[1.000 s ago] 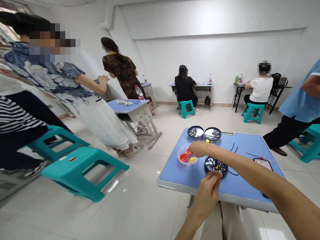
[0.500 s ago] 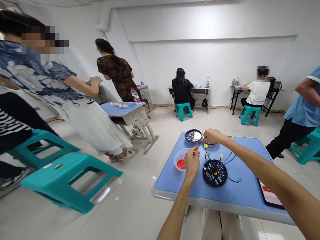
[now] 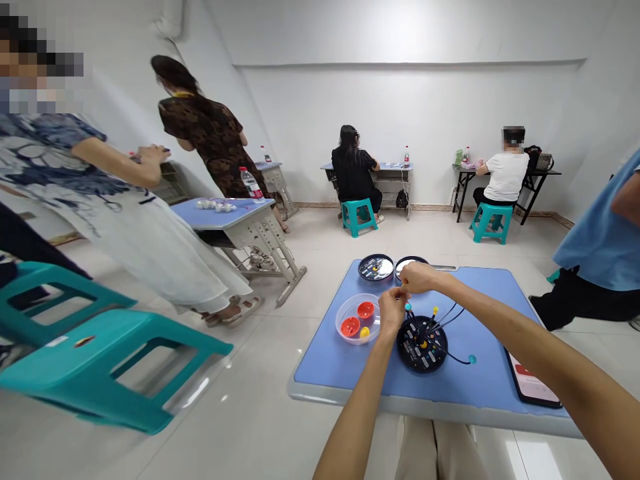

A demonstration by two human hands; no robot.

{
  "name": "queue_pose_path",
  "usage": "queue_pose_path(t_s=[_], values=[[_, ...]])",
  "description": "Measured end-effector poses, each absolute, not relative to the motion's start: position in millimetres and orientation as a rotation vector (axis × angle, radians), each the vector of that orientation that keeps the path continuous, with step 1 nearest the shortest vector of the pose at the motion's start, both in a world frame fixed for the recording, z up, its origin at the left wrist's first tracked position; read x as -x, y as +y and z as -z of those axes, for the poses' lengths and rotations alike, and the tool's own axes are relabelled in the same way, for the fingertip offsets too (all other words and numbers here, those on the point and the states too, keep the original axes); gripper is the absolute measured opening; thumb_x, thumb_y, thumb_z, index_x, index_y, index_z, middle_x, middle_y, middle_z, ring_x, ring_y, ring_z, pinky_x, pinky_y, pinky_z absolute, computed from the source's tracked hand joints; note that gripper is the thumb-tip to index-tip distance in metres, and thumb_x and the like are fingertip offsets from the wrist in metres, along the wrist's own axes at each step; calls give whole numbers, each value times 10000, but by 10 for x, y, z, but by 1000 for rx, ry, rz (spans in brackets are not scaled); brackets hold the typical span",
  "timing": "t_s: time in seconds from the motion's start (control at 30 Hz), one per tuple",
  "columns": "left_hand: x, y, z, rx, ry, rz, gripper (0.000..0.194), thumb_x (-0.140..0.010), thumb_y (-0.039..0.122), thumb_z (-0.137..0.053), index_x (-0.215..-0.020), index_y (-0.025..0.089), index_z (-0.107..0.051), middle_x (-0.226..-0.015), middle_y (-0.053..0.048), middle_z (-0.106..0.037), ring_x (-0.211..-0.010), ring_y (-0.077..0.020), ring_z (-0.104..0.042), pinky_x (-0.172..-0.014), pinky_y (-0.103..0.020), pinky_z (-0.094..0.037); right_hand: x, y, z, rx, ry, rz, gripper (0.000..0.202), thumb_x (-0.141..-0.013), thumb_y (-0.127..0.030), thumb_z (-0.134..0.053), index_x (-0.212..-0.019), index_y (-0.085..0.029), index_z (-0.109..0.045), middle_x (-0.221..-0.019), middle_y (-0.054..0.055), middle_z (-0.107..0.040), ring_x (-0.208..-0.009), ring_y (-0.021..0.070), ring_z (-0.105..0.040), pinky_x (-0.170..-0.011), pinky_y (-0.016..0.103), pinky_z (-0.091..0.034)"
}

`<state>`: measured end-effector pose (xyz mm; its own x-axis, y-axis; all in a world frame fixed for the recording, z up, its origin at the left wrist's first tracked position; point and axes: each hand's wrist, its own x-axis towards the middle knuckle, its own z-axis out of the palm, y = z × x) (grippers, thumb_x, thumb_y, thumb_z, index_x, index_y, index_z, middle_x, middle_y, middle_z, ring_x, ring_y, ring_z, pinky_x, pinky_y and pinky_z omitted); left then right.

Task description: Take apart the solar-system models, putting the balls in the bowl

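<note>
On the blue table, a model with a round black printed base [image 3: 423, 358] carries thin curved black wires tipped with small coloured balls. A yellow ball [image 3: 435, 311] and a turquoise ball [image 3: 472, 359] show on its wires. My left hand [image 3: 393, 312] and my right hand [image 3: 419, 276] meet above the base's far left side, fingertips pinched together and touching. Whatever lies between the fingers is hidden. Left of my left hand stands a clear plastic bowl [image 3: 342, 335] with two red half-shells [image 3: 365, 310] and a loose yellow ball [image 3: 365, 332].
Two more black round discs [image 3: 376, 267] lie at the table's far edge, one partly behind my right hand. A phone [image 3: 534, 380] rests at the right. Green stools [image 3: 115, 360] and standing people are to the left; a person in blue stands right.
My left hand has moved from over the bowl to meet my right hand, uncovering the red half-shells and yellow ball. The yellow-green ball beside my right hand is now hidden. The view has shifted slightly.
</note>
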<state>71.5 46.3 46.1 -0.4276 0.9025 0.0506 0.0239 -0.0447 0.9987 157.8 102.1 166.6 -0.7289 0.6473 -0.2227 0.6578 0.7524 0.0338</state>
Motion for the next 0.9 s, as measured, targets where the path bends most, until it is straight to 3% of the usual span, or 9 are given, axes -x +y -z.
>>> queue_pose_path(t_s=[0.37,0.6,0.7,0.8,0.9], values=[[-751,478,-378,-1024,1493,-1658,200,-679,320,-611,-631,136,-673,-548,-3,-592,-386,-69,-472,-415,-199,-374,-1661,1057,-1630,-626,2977,74,241,-737,-114,-631,-957,-141,-726,-993,112,-711,-905,199,-623,-668,235,-368],[-769,414,-462,-1051,1546,-1620,185,-721,303,-610,-727,130,-674,-616,-15,-635,-373,-79,-512,-399,-198,-371,-1602,1037,-1730,-857,2988,250,272,-798,-111,-525,-1000,-152,-703,-876,67,-708,-755,148,-589,-609,221,-335],[-739,331,-504,-1070,1578,-1613,185,-754,283,-592,-799,126,-681,-531,6,-590,-378,-101,-523,-416,-207,-367,-1501,946,-1808,-863,3006,418,281,-799,-90,-522,-1013,-134,-698,-828,46,-704,-710,129,-573,-603,210,-346],[-681,150,-525,-1103,1618,-1596,272,-818,306,-550,-958,114,-682,-463,25,-560,-381,-110,-508,-450,-219,-382,-1378,879,-1848,-812,3025,567,225,-789,-92,-528,-901,-130,-720,-761,26,-689,-673,117,-556,-597,208,-356],[-594,-97,-536,-1096,1713,-1632,362,-867,358,-514,-1094,114,-658,-573,-13,-645,-422,-116,-543,-507,-244,-437,-1274,864,-1845,-776,2996,764,193,-783,-114,-542,-836,-134,-726,-724,12,-675,-663,111,-560,-597,202,-376]])
